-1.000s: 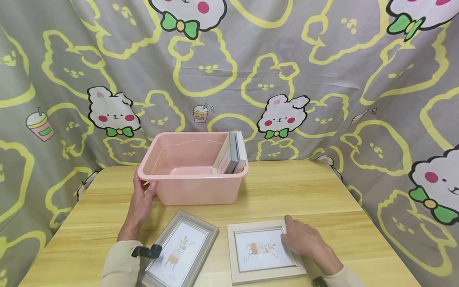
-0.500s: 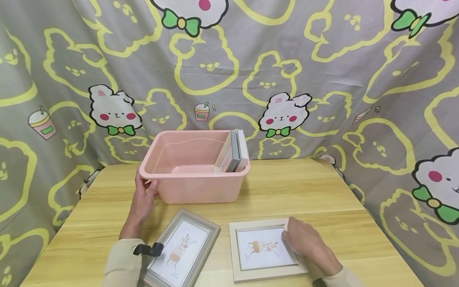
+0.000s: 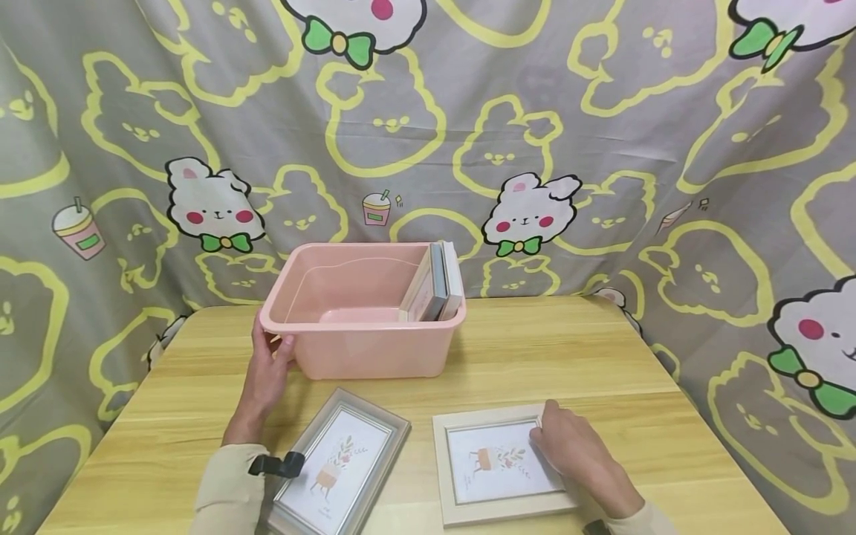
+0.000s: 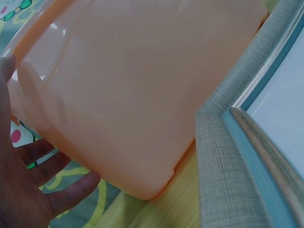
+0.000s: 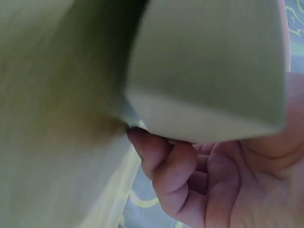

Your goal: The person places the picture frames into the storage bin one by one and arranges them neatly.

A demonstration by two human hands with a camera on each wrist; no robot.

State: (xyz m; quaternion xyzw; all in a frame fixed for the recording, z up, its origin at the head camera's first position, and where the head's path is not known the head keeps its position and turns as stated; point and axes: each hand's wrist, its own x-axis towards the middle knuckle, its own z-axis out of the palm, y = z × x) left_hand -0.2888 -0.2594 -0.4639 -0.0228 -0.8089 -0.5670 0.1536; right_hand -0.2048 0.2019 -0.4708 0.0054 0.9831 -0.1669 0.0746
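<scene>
At the left front corner of a pink plastic bin, my left hand grips the rim. The left wrist view has the thumb at the rim and the other fingers spread along the bin's wall. My right hand holds the far right corner of a cream picture frame, thumb on its front. Curled fingers lie against the frame's edge in the right wrist view. A silver-grey picture frame lies face up, slanted, beside the left forearm.
Several picture frames stand on edge, leaning at the bin's right end. The bin stands on a wood-grain table, and a grey patterned curtain hangs behind it. Black straps circle both wrists.
The cream picture frame has shifted slightly right with my right hand, and its far edge sits a little higher in view. The left hand keeps its place on the bin.
</scene>
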